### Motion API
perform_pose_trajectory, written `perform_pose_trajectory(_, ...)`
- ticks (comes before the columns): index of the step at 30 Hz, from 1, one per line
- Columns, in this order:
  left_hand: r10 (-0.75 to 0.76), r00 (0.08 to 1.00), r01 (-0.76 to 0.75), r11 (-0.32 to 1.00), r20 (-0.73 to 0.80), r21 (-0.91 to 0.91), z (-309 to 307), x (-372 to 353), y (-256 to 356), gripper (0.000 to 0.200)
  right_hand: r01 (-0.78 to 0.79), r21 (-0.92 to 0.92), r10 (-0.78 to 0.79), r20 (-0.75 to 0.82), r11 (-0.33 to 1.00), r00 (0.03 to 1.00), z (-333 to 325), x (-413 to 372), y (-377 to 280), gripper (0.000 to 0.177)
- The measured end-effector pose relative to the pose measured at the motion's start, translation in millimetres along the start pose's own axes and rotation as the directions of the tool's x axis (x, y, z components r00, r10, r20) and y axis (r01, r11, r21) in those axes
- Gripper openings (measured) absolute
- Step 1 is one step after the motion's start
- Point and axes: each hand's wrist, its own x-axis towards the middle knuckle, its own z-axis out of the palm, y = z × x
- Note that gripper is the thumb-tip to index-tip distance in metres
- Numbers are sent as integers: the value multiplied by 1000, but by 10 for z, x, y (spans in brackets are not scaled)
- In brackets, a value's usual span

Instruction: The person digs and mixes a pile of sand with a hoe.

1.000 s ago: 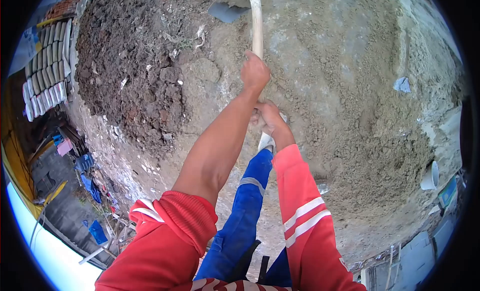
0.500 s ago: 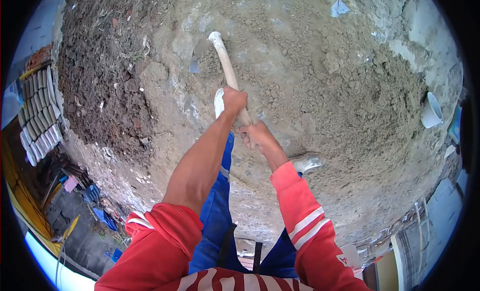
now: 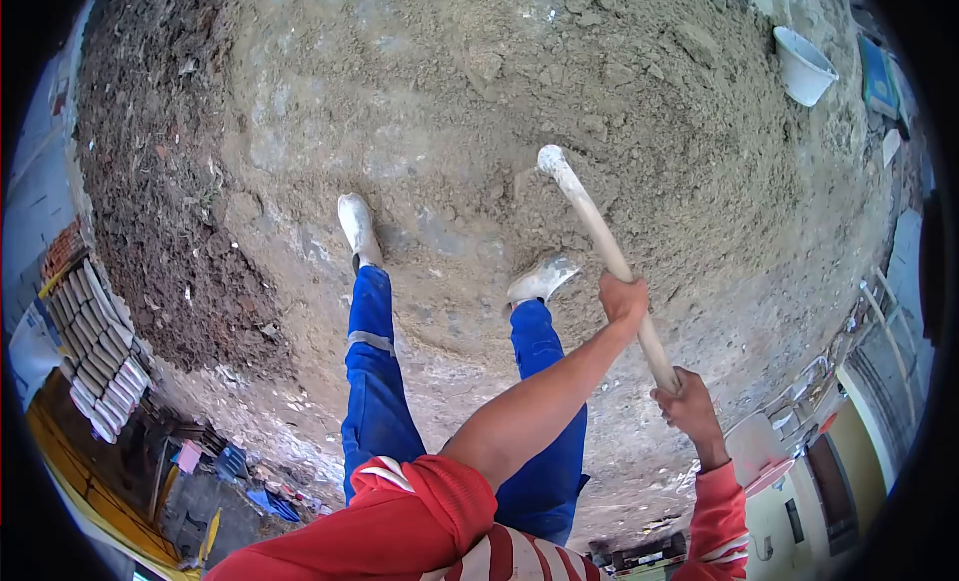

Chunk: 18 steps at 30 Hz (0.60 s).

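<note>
Both of my hands grip the pale wooden handle of a hoe (image 3: 596,221), which slants across the right of the view. My left hand (image 3: 624,297) is wrapped round the middle of the handle. Lower down, my right hand (image 3: 689,406) is closed near its rear end. The whitish head end of the hoe rests at the loose grey-brown soil (image 3: 679,151); its blade cannot be made out there. Below the handle stands one white boot (image 3: 542,280), and another white boot (image 3: 360,228) stands further left.
Darker clumped soil (image 3: 150,181) lies along the left. A white bucket (image 3: 804,67) leans on its side at the upper right. Stacked filled sacks (image 3: 95,331) stand at the left edge. A yellow beam (image 3: 85,481) and scattered debris lie at the lower left.
My hands and the hoe have swung from the middle over to the right. The blade, visible before, is now out of sight. My view has shifted, and both boots show fully.
</note>
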Motion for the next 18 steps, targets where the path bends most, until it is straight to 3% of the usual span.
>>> perform_pose_trajectory(1, -22, 995, 32, 993, 98, -110, 41, -134, 36, 34, 90, -168, -114, -137, 982, 984, -64, -115, 662, 26)
perform_pose_trajectory(2, -31, 979, 75, 974, 200, -216, 85, -266, 89, 32, 175, -424, -299, -244, 888, 923, -104, -405, 918, 30)
perform_pose_trajectory(3, -168, 951, 233, 941, 260, -246, 245, -335, -45, 26, 91, -502, -283, -321, 860, 904, -124, -591, 1267, 29)
perform_pose_trajectory(4, -290, 905, 376, 887, 312, -267, 415, -397, -202, 20, 55, -476, -265, -385, 878, 884, -157, -750, 1334, 28)
perform_pose_trajectory(5, -264, 894, 380, 874, 363, -302, 447, -577, -277, 19, -48, -470, -186, -438, 881, 880, -202, -796, 1508, 26)
perform_pose_trajectory(7, -199, 888, 363, 856, 414, -368, 316, -852, -150, 19, -14, -541, -288, -469, 841, 835, -222, -738, 1840, 28)
perform_pose_trajectory(9, -184, 898, 348, 855, 401, -386, -51, -823, 18, 19, 6, -558, -292, -426, 830, 856, -71, -557, 1793, 29)
perform_pose_trajectory(11, 13, 966, 53, 967, 257, -250, -607, -539, 410, 20, 109, -442, -278, -339, 891, 899, 305, -171, 1413, 29)
perform_pose_trajectory(13, 130, 990, -123, 986, 62, -109, -1336, -106, 1187, 23, 263, -299, -337, -231, 917, 913, 895, 212, 441, 29)
perform_pose_trajectory(15, 384, 920, -387, 922, -82, -20, -2061, 441, 2013, 20, 495, -108, -507, -151, 862, 849, 1597, 678, -549, 32)
perform_pose_trajectory(16, 527, 840, -514, 849, -127, 121, -2423, 771, 2428, 29, 562, -22, -562, -88, 827, 823, 1911, 850, -1151, 35)
perform_pose_trajectory(17, 591, 789, -561, 805, -168, 195, -2740, 1050, 2861, 34, 607, 93, -607, -39, 789, 794, 2244, 1080, -1688, 37)
perform_pose_trajectory(18, 682, 701, -584, 718, -211, 379, -3033, 1317, 3235, 39, 646, 198, -657, -9, 737, 754, 2541, 1288, -2247, 37)
